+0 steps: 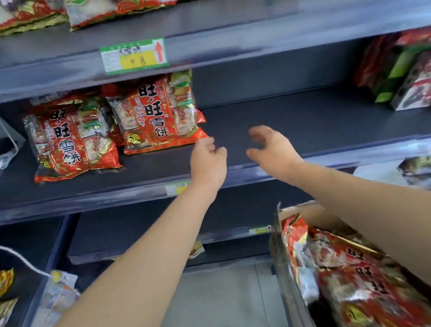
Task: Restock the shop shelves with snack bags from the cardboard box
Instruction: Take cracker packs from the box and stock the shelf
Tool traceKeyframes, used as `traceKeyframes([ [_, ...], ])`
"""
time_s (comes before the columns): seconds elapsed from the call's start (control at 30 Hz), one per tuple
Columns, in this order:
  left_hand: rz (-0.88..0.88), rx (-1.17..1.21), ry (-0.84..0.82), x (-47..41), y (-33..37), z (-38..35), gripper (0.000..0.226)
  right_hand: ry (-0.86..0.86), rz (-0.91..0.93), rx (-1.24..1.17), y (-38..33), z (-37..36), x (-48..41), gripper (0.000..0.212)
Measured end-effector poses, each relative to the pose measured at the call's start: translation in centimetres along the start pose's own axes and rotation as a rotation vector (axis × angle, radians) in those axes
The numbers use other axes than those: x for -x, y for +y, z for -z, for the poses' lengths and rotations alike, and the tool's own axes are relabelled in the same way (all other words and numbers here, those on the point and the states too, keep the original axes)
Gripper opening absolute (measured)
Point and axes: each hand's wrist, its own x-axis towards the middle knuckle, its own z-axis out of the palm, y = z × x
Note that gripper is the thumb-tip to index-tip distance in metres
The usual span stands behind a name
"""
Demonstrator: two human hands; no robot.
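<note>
**Ana:** Where are the hands?

**Ben:** Both reach over the middle shelf (312,125). The left hand (207,161) has its fingers loosely curled and holds nothing. It is just beside the lower corner of the right rice-cracker bag (157,113); I cannot tell whether it touches. The right hand (273,147) is relaxed and empty over bare shelf, at 3 o'clock from the left one.

**Ana:** Why there?

**Ben:** My guess is that the bare run at 3 o'clock of that bag is the next slot, so the row would fill rightward. The cardboard box (280,258) sits at 5 o'clock, close under the right arm, which keeps each fetch short.

**Ana:** And how do the bags lie?

**Ben:** The right one and the left rice-cracker bag (72,142), at its 9 o'clock, lean back with the printed face toward the shopper, probably so it can be read. Each long axis runs roughly 12 to 6, top edge at 12, tipped slightly toward 11. The boxed rice-cracker bags (356,281) lie slanted and face up, with the long axis about 11 to 5.
</note>
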Motion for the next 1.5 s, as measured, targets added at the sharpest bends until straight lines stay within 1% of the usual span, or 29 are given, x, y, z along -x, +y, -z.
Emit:
traceKeyframes([
  [0.1, -0.018, -0.018, -0.08, 4.9, 0.8, -4.6, 0.037, 0.025, 0.003, 0.094, 3.7, 4.6, 4.4, 0.048],
  [0.33, 0.025, -0.159, -0.307, 14.8, -0.6, -14.8, 0.034, 0.028, -0.165, 0.15, 14.1, 12.6, 12.8, 0.046],
  [0.4, 0.068, -0.212, -0.373, 16.5, -1.5, -17.0, 0.034, -0.003, -0.225, 0.194, 17.1, 13.8, 14.5, 0.045],
  [0.47, 0.152, -0.225, -0.451, 17.6, -2.7, -18.8, 0.037, -0.046, -0.31, 0.22, 19.8, 14.4, 15.7, 0.049],
  [0.5, 0.199, -0.244, -0.475, 18.1, -3.3, -19.4, 0.032, -0.075, -0.354, 0.231, 21.0, 14.5, 16.2, 0.051],
  [0.57, 0.265, -0.322, -0.503, 18.4, -4.8, -20.6, 0.008, -0.141, -0.429, 0.272, 23.3, 14.5, 16.6, 0.052],
  [0.6, 0.291, -0.34, -0.488, 18.3, -5.7, -21.2, 0.024, -0.174, -0.466, 0.294, 24.3, 14.4, 16.7, 0.053],
  [0.63, 0.34, -0.384, -0.508, 18.0, -6.8, -21.8, 0.036, -0.207, -0.504, 0.312, 25.3, 14.2, 16.7, 0.053],
  [0.67, 0.371, -0.406, -0.517, 18.1, -7.4, -22.2, 0.038, -0.242, -0.545, 0.329, 26.1, 13.9, 16.7, 0.052],
  [0.7, 0.428, -0.423, -0.531, 17.8, -8.1, -22.7, 0.03, -0.282, -0.58, 0.352, 26.9, 13.7, 16.6, 0.052],
  [0.73, 0.459, -0.418, -0.557, 17.9, -8.3, -23.0, 0.007, -0.332, -0.614, 0.38, 27.7, 13.4, 16.5, 0.053],
  [0.77, 0.499, -0.409, -0.561, 17.7, -9.3, -23.6, 0.025, -0.386, -0.642, 0.408, 28.5, 13.1, 16.3, 0.053],
  [0.8, 0.533, -0.451, -0.576, 17.7, -9.8, -24.0, 0.047, -0.442, -0.661, 0.437, 29.2, 12.8, 16.1, 0.052],
  [0.83, 0.553, -0.466, -0.589, 17.4, -10.6, -24.6, 0.057, -0.495, -0.672, 0.472, 29.9, 12.6, 16.0, 0.051],
  [0.9, 0.586, -0.508, -0.611, 17.2, -11.7, -25.4, 0.055, -0.598, -0.683, 0.529, 31.0, 12.3, 15.7, 0.051],
  [1.0, 0.638, -0.564, -0.664, 16.9, -13.1, -26.6, 0.048, -0.717, -0.738, 0.516, 33.1, 11.9, 15.1, 0.055],
  [1.07, 0.692, -0.593, -0.716, 16.7, -14.0, -27.1, 0.05, -0.786, -0.803, 0.484, 34.6, 11.6, 14.6, 0.057],
  [1.13, 0.772, -0.599, -0.761, 16.4, -14.5, -27.5, 0.053, -0.818, -0.874, 0.413, 35.8, 11.3, 14.2, 0.064],
  [1.2, 0.841, -0.585, -0.774, 16.0, -15.1, -27.8, 0.057, -0.822, -0.93, 0.378, 36.8, 11.0, 13.9, 0.072],
  [1.23, 0.871, -0.573, -0.779, 15.8, -15.6, -28.0, 0.059, -0.819, -0.957, 0.364, 37.1, 10.9, 13.8, 0.073],
  [1.27, 0.898, -0.551, -0.771, 15.8, -15.9, -28.2, 0.06, -0.809, -0.995, 0.335, 37.6, 10.8, 13.7, 0.071],
  [1.33, 0.949, -0.505, -0.765, 15.7, -16.3, -28.4, 0.058, -0.791, -1.084, 0.238, 38.2, 10.9, 13.6, 0.059],
  [1.43, 0.935, -0.505, -0.747, 15.4, -16.4, -28.5, 0.046, -0.725, -1.163, 0.107, 38.3, 11.0, 13.2, 0.041],
  [1.47, 0.92, -0.506, -0.733, 15.1, -16.5, -28.5, 0.049, -0.696, -1.164, 0.087, 38.2, 11.0, 13.1, 0.043],
  [1.5, 0.904, -0.498, -0.725, 14.7, -16.4, -28.5, 0.051, -0.661, -1.154, 0.087, 37.9, 11.1, 13.0, 0.05],
])
